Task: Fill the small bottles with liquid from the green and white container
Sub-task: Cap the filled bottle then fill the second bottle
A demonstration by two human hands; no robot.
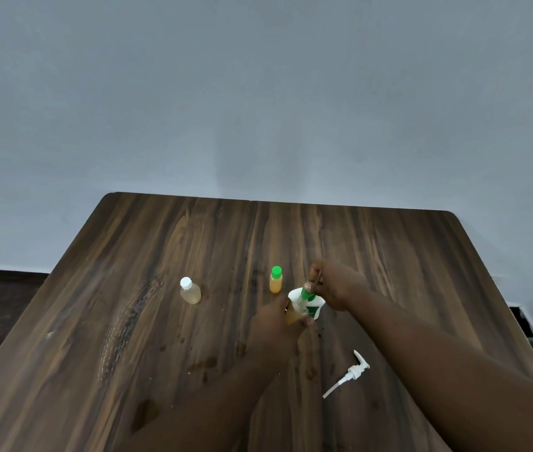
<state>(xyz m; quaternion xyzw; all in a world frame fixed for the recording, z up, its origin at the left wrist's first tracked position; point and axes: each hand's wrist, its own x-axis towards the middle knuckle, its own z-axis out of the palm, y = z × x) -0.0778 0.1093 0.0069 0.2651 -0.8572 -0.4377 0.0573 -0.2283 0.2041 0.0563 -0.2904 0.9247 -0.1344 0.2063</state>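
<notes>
Left hand (278, 324) grips the small clear amber-filled plastic bottle (293, 316) mid-table, neck tilting up toward the right hand (337, 285), which pinches its round green cap (308, 285), with the white-and-green plastic container (314, 308) just behind.

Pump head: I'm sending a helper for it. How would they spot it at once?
On the wooden table, look nearer the person than the bottles, just left of the right forearm. The pump head lies there alone. It is all white, with a spout and thin tube, and the only thing lying flat.
</notes>
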